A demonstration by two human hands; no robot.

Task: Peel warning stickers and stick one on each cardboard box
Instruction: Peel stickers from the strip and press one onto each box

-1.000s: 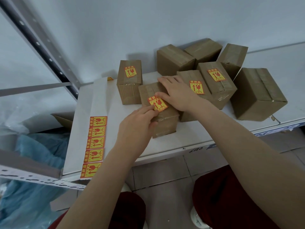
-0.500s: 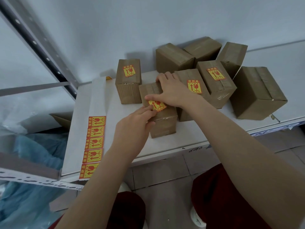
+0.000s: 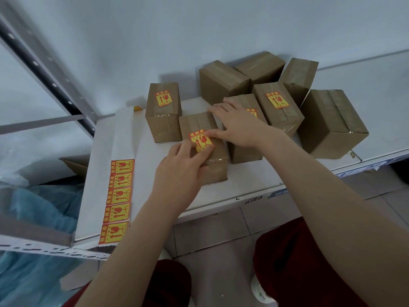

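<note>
Sticker [image 3: 201,141], glossy rectangle, on cardboard box [image 3: 197,124]

Dim, cool, even light; soft shadows behind boxes [image 3: 222,83]; wide-angle edge bending; slight softness.

boxes [image 3: 203,149]: matt cardboard, glossy tape | stickers [image 3: 117,197]: glossy paper | shelf [image 3: 152,196]: smooth

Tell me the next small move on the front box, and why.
Probably rub the warning sticker flat onto the front box with the left hand. It lies on the box top, left fingertips at its near edge and the right hand's thumb at its right edge, so it seems placed but not pressed down.
</note>
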